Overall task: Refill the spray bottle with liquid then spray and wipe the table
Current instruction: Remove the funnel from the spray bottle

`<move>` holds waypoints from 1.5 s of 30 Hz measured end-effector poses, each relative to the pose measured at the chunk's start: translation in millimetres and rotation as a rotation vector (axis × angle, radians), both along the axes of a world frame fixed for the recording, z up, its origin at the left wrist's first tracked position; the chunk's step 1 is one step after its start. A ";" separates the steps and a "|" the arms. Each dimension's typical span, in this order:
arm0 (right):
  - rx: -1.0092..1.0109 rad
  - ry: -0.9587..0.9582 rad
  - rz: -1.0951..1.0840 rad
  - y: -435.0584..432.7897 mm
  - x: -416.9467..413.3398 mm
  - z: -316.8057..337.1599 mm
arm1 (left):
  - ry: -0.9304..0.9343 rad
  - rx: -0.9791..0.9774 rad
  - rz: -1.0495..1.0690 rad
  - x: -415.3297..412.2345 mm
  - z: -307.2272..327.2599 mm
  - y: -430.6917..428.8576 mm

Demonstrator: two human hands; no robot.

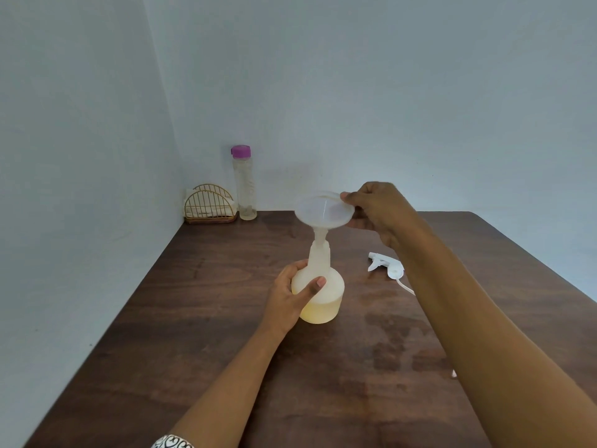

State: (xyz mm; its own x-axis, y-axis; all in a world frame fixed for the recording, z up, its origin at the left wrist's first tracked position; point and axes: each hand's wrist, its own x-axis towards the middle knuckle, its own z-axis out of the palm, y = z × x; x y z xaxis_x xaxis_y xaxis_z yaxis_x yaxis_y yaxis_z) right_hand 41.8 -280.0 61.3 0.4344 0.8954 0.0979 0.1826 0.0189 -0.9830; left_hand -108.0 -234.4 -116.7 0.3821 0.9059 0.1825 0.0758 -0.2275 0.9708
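Observation:
A translucent white spray bottle (pixel 323 292) stands upright on the dark wooden table (pixel 226 334), with pale yellow liquid in its lower part. My left hand (pixel 290 302) grips its body from the left. A white funnel (pixel 323 212) sits with its stem in the bottle's open neck, tilted slightly. My right hand (pixel 378 208) pinches the funnel's rim on the right side. The white trigger spray head (pixel 386 265) with its dip tube lies on the table to the right of the bottle, partly hidden by my right forearm.
A tall clear bottle with a purple cap (pixel 244 182) stands in the far left corner by the wall. Beside it is a gold wire holder with white napkins (pixel 209 205). Walls close off the table's left and far sides.

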 end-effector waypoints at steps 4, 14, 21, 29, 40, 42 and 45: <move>0.100 0.147 0.013 -2.5 7.1 11.8 | -0.013 -0.010 0.009 -0.3 0.8 -0.9; 0.035 0.153 -0.020 -1.3 13.1 0.8 | 0.004 -0.011 -0.003 -0.3 3.3 -1.9; 0.033 0.257 0.016 -5.3 17.2 -1.3 | -0.003 -0.021 -0.002 -1.2 6.6 -4.9; 0.028 0.382 0.029 -9.4 18.3 -8.7 | 0.006 -0.033 -0.023 -2.6 7.7 -4.0; 0.055 0.166 0.142 -13.2 -41.3 27.1 | -0.130 -0.118 0.090 -50.1 37.9 7.7; 0.042 -0.083 0.125 -7.2 -62.9 28.7 | -0.096 -0.099 0.280 -82.8 43.7 18.3; -0.029 -0.585 0.174 6.7 -98.6 18.6 | 0.100 -0.065 0.543 -136.4 35.7 35.4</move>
State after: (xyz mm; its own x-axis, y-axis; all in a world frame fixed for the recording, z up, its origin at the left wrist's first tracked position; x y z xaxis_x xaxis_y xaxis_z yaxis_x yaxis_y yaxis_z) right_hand -56.8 -273.3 79.9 0.1626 0.9543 0.2507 0.6891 0.0720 -0.7211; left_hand -244.4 -199.0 -81.0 -0.1305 0.9858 0.1061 0.2583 -0.0696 0.9636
